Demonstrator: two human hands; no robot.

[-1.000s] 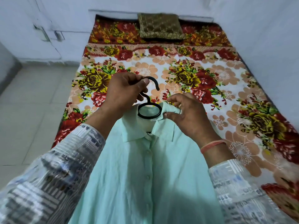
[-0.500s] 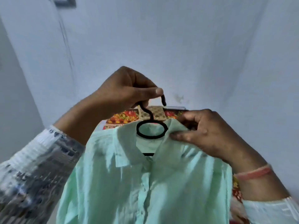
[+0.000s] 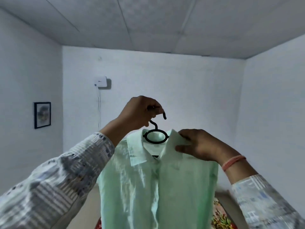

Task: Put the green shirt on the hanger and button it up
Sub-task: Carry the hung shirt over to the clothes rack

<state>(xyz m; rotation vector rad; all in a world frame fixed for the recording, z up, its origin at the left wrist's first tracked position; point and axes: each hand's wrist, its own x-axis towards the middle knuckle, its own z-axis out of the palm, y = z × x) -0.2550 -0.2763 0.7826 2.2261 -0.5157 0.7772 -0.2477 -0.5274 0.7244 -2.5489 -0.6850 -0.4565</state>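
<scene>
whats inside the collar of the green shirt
The black hanger shows its ring and hook above the green shirt collar; the left hand holds the hook. The hanger's shoulder arms are covered by fabric.

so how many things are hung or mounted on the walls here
2: a framed picture on the left wall, and a white box high on the back wall. The shirt and arms may hide more.

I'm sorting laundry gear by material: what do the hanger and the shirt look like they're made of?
Black hanger: probably moulded plastic, though coated metal is possible; matte black, with a thick, smoothly curved hook and ring. Pale green collared shirt: thin woven fabric, likely cotton or a blend; soft sheen, fine creases, light passing through.
</scene>
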